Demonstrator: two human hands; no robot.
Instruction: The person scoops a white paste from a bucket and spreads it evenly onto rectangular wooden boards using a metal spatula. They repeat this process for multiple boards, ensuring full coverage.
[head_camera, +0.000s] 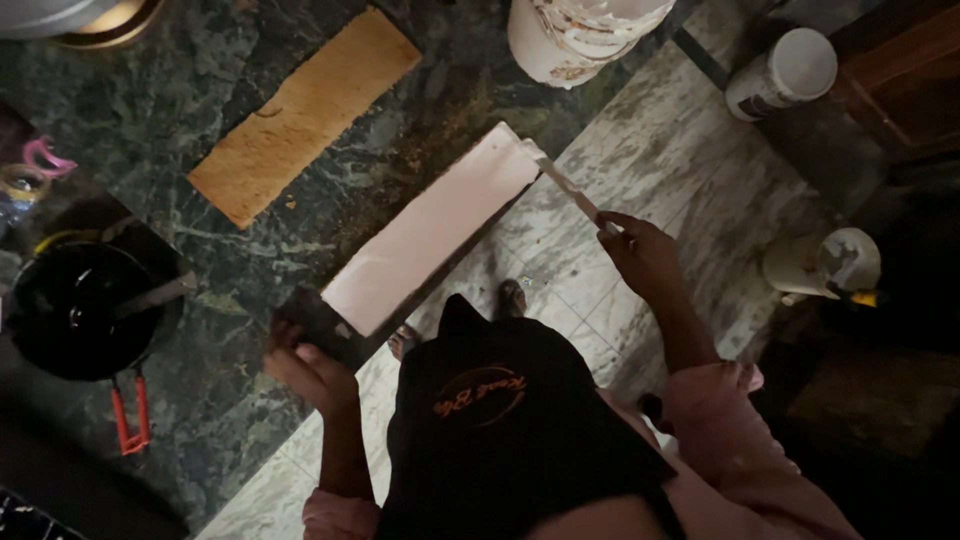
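The long board (430, 232) in the middle of the frame looks fully coated in pale pink already, only the far end maybe left to smooth. Left hand (305, 368) is closed around its dark near end, lower left; right hand (640, 250) grips a flat scraper (570, 190) touching the top corner.

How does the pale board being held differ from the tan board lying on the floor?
The pale pink board is smooth and held up by the left hand, with a putty knife in the right hand at its far end. The tan board is rough, bare and lies flat, untouched. Both are long rectangles.
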